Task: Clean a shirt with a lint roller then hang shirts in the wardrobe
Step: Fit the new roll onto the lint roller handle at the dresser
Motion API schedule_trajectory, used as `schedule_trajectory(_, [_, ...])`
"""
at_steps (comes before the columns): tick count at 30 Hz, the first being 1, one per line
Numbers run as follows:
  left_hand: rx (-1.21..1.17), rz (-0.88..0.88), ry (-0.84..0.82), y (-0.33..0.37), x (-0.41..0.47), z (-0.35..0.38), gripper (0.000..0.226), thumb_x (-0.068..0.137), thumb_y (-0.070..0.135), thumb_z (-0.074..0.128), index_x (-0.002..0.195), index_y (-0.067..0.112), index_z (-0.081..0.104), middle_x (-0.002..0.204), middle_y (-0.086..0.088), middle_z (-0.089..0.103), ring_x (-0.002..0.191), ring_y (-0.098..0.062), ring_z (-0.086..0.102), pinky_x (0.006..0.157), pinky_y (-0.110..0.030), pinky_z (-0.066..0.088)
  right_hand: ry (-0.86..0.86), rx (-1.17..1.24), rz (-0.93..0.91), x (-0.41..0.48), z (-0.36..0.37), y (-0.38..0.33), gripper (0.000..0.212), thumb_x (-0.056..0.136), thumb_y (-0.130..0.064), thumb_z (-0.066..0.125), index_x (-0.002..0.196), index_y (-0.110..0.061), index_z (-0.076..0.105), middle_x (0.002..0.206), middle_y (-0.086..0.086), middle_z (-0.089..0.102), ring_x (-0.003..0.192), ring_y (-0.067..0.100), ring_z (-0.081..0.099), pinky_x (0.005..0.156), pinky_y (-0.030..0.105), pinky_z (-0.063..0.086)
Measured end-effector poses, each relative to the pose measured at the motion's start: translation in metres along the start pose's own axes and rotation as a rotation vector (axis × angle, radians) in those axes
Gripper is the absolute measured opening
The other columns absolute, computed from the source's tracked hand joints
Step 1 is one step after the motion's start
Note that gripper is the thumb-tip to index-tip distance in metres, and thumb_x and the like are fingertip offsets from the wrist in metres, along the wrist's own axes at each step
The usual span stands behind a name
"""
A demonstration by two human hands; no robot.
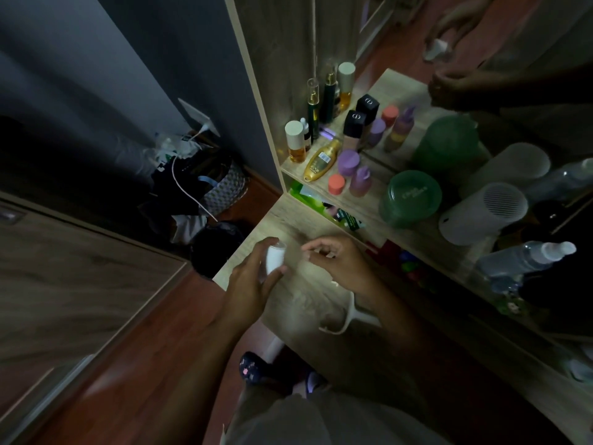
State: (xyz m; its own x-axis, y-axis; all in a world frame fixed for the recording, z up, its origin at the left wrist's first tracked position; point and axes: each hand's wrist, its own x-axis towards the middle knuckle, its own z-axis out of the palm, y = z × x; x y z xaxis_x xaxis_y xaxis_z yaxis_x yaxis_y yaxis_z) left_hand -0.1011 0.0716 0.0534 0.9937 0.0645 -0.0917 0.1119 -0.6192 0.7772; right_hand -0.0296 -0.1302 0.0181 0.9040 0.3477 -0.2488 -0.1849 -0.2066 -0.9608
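My left hand is shut around a white lint roller roll just above the wooden dressing table. My right hand hovers close to the right of the roll, thumb and forefinger pinched together near its end. What they pinch is too blurred to tell. A white plastic handle lies on the table under my right wrist. No shirt is in view.
A shelf against a mirror holds several cosmetic bottles, a green tub, a white cylinder device and a spray bottle. A bag with clothes sits on the floor at the left. A wooden door panel fills the lower left.
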Motion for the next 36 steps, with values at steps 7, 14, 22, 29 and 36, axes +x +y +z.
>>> schedule_trajectory(7, [-0.574,-0.562,0.127,0.008,0.023,0.012,0.044,0.095,0.030,0.069,0.131,0.019,0.046,0.110,-0.008,0.066,0.088,-0.021,0.071,0.068,-0.044,0.064,0.178,-0.334,0.273,0.004,0.004,0.086,0.029,0.092,-0.006,0.066,0.120,-0.007,0.065,0.118,0.009,0.068,0.112,0.021,0.064,0.095,0.035,0.055])
schedule_trajectory(14, [-0.934,-0.864,0.194,0.006,0.032,0.022,0.057,0.097,0.036,0.063,0.141,0.004,0.045,0.126,-0.022,0.060,0.096,-0.027,0.069,0.052,-0.034,0.060,0.280,-0.544,0.209,0.004,0.005,0.117,0.045,0.076,-0.012,0.080,0.117,-0.012,0.063,0.123,0.010,0.062,0.115,0.024,0.058,0.094,0.034,0.053])
schedule_trajectory(22, [-1.142,-0.972,0.204,0.010,0.034,0.032,0.034,0.101,0.031,0.057,0.117,0.001,0.056,0.118,-0.025,0.061,0.101,-0.032,0.067,0.053,-0.037,0.061,0.240,-0.778,0.247,0.012,0.007,0.121,0.056,0.078,-0.013,0.078,0.130,-0.016,0.057,0.134,0.011,0.054,0.124,0.028,0.052,0.095,0.041,0.055])
schedule_trajectory(29, [-1.207,-0.998,0.199,0.018,0.035,0.030,0.028,0.100,0.030,0.058,0.109,0.004,0.057,0.105,-0.018,0.063,0.092,-0.029,0.068,0.052,-0.040,0.062,0.209,-0.787,0.199,0.015,0.006,0.116,0.043,0.073,-0.018,0.084,0.108,-0.019,0.059,0.116,0.004,0.064,0.113,0.022,0.058,0.090,0.037,0.056])
schedule_trajectory(36, [-1.349,-1.018,0.191,0.011,0.032,0.027,0.024,0.099,0.028,0.061,0.103,0.004,0.063,0.114,-0.024,0.064,0.098,-0.032,0.067,0.056,-0.041,0.063,0.154,-0.450,0.259,0.015,0.005,0.098,0.017,0.088,-0.006,0.071,0.104,-0.011,0.066,0.106,0.009,0.071,0.101,0.019,0.067,0.081,0.025,0.057])
